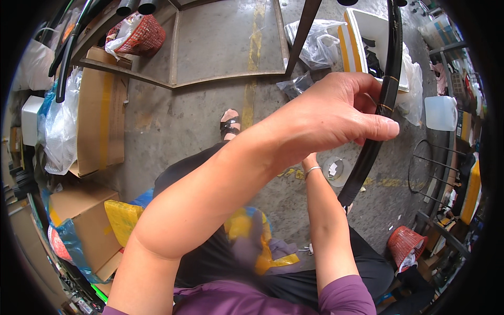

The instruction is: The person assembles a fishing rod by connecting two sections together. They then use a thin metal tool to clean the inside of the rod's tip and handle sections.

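My left hand (357,110) reaches across to the right, its thumb and fingers closed around a long, bent bundle of black tubes (362,160). Thin ties show on the bundle beside the fingers. It runs from the upper edge down toward my right knee. My right hand (310,159) is almost wholly hidden behind my left wrist. Only a small part shows above a bracelet (313,169), so its fingers and anything in them cannot be made out.
A metal frame (173,52) stands ahead. At the far right is a white foam box (362,21) of dark pieces, near plastic bags (317,44). Cardboard boxes (102,115) stand left, red baskets (407,244) at lower right and upper left. A wire ring stand (420,163) is right.
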The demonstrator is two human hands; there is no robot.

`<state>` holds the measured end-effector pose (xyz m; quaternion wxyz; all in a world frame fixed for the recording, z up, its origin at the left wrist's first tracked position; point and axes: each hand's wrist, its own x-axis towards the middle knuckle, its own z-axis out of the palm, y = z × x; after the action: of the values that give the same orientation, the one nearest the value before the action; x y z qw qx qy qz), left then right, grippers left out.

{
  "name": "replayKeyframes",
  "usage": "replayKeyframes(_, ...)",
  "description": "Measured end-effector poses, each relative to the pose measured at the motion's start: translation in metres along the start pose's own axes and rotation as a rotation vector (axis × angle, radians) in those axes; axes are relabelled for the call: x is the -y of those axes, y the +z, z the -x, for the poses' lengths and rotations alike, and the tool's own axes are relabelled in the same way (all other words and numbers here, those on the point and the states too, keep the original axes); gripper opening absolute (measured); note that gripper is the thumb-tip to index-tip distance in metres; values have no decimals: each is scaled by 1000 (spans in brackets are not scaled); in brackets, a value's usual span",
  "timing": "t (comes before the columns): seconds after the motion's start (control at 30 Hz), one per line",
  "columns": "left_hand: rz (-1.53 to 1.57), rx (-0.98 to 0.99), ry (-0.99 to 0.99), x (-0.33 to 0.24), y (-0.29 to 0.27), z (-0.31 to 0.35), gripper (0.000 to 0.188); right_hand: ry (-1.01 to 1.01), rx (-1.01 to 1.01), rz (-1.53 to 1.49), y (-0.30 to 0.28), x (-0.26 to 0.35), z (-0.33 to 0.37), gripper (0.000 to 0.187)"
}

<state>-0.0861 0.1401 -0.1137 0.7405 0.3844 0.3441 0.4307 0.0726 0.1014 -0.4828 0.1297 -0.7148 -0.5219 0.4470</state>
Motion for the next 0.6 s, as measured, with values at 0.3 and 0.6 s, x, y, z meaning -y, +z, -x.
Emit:
replayKeyframes(0.3, -26, -15, 23, -1, -3, 4, 43, -120, 35, -397, -32, 15, 25, 12)
replayKeyframes(0.6, -55, 10, 32, -6, -4, 9, 42, -69, 205, -562, -73, 31, 50, 14)
